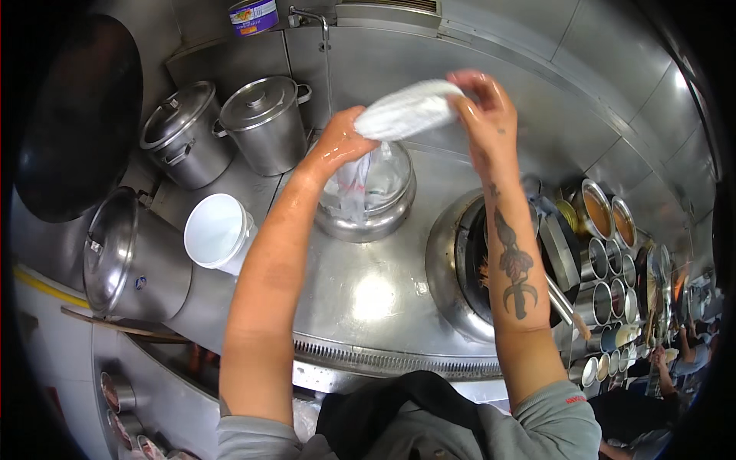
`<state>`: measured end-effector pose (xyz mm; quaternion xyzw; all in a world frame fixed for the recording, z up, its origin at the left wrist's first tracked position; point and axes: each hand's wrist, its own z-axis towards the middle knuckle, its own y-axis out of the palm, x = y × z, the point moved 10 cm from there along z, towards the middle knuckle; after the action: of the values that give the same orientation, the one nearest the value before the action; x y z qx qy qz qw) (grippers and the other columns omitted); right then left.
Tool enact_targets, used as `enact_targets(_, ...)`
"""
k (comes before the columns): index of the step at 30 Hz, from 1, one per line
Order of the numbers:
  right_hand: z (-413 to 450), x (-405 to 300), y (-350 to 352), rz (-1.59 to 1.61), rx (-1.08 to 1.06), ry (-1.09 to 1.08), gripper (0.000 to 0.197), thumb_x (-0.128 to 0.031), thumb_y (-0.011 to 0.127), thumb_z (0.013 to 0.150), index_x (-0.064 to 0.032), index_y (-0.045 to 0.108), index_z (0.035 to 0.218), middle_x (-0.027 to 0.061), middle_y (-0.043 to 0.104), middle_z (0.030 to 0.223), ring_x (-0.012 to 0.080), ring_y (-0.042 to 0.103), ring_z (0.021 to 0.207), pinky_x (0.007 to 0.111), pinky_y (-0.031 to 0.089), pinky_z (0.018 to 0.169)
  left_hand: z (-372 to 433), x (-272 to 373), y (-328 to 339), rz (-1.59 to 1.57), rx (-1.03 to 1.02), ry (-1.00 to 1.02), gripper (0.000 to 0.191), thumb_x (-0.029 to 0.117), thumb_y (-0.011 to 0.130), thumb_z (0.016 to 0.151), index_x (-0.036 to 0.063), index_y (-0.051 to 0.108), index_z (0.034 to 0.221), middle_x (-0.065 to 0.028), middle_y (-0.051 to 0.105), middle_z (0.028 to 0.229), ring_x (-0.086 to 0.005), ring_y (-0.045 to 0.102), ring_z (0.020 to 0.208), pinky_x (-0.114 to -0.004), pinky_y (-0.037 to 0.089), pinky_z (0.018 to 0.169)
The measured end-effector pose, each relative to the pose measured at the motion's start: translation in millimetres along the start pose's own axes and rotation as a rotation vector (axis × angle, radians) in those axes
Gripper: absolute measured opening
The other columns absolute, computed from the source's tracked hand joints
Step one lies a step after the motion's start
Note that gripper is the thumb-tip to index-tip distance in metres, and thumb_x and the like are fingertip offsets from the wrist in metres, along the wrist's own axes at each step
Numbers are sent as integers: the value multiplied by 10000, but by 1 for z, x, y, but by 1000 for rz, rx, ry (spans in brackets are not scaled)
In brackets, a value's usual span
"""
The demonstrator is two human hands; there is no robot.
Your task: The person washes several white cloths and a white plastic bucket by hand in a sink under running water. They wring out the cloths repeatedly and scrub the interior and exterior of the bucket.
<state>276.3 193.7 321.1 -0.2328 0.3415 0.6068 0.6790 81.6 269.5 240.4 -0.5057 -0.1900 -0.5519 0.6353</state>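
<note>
My left hand [343, 140], wet, grips the near left end of a white, motion-blurred cloth-like item [411, 110]. At its right end my right hand [480, 112] has thumb and fingers around the edge. What the item is exactly, the blur does not settle. Below it stands a round steel basin [366, 230] set in the steel counter, with water and a translucent plastic bag [352, 192] bearing red marks at its rim. Water runs from a wall tap [325, 29] behind my left hand. A black wok [474, 253] with food in it sits on the round burner at right, partly behind my right forearm.
Lidded steel stockpots [264, 126] and a white plastic bucket [214, 230] stand at left, beside a large dark wok [80, 121]. A wooden-tipped handle [581, 326] projects near my right forearm. Steel containers [601, 302] of ingredients line the right; people work beyond them.
</note>
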Motion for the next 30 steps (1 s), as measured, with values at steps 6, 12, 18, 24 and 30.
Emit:
enact_targets(6, -201, 208, -59, 727, 322, 853, 281, -129, 513, 885, -30, 501, 1147, 149, 581, 1072, 226, 594, 958, 332, 508, 771, -59, 10, 68, 266, -636, -29, 478, 185, 689, 625, -17, 559, 1038, -136, 625, 900, -227, 598, 865, -322, 468, 778)
enact_targets(12, -375, 198, 83, 1284, 248, 1498, 871, -617, 471, 821, -13, 227, 1399, 346, 237, 1358, 514, 331, 1219, 626, 276, 1001, -132, 34, 112, 640, -693, 91, 426, 199, 707, 602, -22, 609, 952, -219, 627, 890, -371, 602, 889, -422, 478, 779)
enact_targets(18, -341, 194, 84, 1483, 282, 1187, 618, -527, 459, 871, -29, 462, 1238, 179, 525, 1195, 410, 493, 1114, 570, 377, 961, -189, 60, 89, 727, -375, 111, 404, 252, 703, 629, -7, 615, 926, -223, 619, 917, -386, 598, 828, -445, 486, 709)
enact_targets(24, -308, 219, 81, 1348, 278, 1094, 352, -246, 583, 828, -6, 541, 1082, 191, 620, 1007, 359, 608, 966, 471, 488, 884, -237, -5, 61, 507, -187, -215, 326, 285, 642, 764, -9, 629, 903, -217, 618, 877, -353, 621, 685, -414, 523, 658)
enact_targets(30, -308, 214, 105, 1286, 234, 1193, 348, -288, 618, 798, -25, 554, 1016, 187, 638, 928, 326, 635, 839, 450, 529, 786, -303, -81, 124, -1271, 61, -949, 586, 505, 452, 892, 44, 428, 1251, -132, 616, 959, -268, 643, 763, -410, 540, 730)
